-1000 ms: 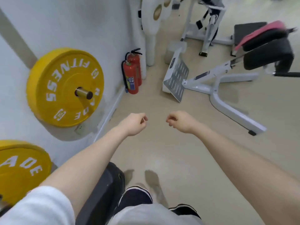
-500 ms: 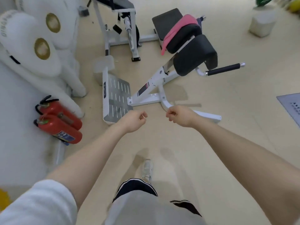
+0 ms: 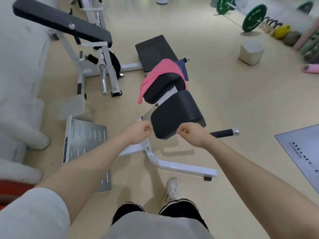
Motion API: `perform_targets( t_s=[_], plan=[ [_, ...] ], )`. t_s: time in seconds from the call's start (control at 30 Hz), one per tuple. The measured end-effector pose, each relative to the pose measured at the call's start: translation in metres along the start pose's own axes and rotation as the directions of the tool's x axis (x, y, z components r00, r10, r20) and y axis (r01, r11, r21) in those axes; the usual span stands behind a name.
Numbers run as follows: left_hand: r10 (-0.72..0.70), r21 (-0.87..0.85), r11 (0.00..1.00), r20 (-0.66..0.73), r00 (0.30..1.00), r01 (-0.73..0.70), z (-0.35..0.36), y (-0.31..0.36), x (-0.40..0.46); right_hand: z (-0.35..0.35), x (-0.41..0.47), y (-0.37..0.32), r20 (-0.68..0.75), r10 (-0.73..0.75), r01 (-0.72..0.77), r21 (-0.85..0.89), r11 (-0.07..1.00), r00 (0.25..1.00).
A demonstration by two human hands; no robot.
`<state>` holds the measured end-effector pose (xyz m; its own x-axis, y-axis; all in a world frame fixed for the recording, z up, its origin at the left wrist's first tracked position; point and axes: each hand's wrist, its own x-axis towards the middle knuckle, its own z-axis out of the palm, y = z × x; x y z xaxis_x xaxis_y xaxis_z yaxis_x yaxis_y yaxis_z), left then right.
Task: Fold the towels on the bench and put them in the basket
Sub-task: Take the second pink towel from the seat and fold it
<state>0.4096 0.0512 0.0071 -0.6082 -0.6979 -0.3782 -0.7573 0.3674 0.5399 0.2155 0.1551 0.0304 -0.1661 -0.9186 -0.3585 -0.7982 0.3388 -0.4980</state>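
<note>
A soft pink towel (image 3: 159, 73) drapes over the rounded black padded cushion of a white-framed bench (image 3: 174, 116), with a darker blue cloth (image 3: 183, 66) just behind it. The left hand (image 3: 138, 133) and right hand (image 3: 195, 135) hover near the closest pad, both curled into loose fists, holding nothing. A perforated metal footplate (image 3: 86, 144) lies left; green weight plates (image 3: 253, 18) stand well apart.

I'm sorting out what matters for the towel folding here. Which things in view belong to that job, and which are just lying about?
Part of the job:
- pink towel, draped over the bench pad
- dark blue towel behind it
- bench
- left hand and right hand, both closed and empty
No basket is in view.

Just lying about:
- green weight plates
- metal footplate
- grey floor mat
</note>
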Motion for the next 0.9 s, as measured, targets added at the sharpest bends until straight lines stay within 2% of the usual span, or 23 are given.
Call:
perform_targets(
  t_s=[0.2,0.3,0.4,0.53,0.63,0.8,0.9],
  plan=[
    [-0.058,-0.116,0.992,-0.036,0.998,0.053,-0.023,0.024,0.110,-0.069,0.118,0.027,0.026,-0.102,0.103,-0.038,0.994,0.994],
    [-0.035,-0.060,0.998,-0.070,0.997,0.031,-0.036,0.032,0.162,-0.085,0.170,0.039,0.008,-0.125,0.125,-0.050,0.991,0.992],
    [-0.083,-0.026,0.996,-0.017,0.996,0.083,-0.041,0.034,0.217,-0.096,0.218,0.052,-0.037,-0.112,0.111,-0.022,0.994,0.993],
    [-0.083,0.012,0.996,0.025,0.996,0.083,-0.041,0.021,0.290,-0.099,0.285,0.063,-0.110,-0.074,0.077,0.027,0.997,0.991],
    [-0.087,0.051,0.995,0.042,0.995,0.085,-0.041,0.008,0.337,-0.090,0.339,0.064,-0.125,-0.066,0.065,-0.016,0.998,0.990],
    [-0.048,0.076,0.996,0.153,0.987,0.037,-0.039,-0.017,0.365,-0.077,0.409,0.058,-0.132,0.090,-0.102,-0.089,0.991,0.987],
    [0.022,0.081,0.996,0.265,0.964,-0.045,-0.052,-0.035,0.371,-0.079,0.430,0.052,-0.246,0.164,-0.209,-0.168,0.963,0.955]
  ],
)
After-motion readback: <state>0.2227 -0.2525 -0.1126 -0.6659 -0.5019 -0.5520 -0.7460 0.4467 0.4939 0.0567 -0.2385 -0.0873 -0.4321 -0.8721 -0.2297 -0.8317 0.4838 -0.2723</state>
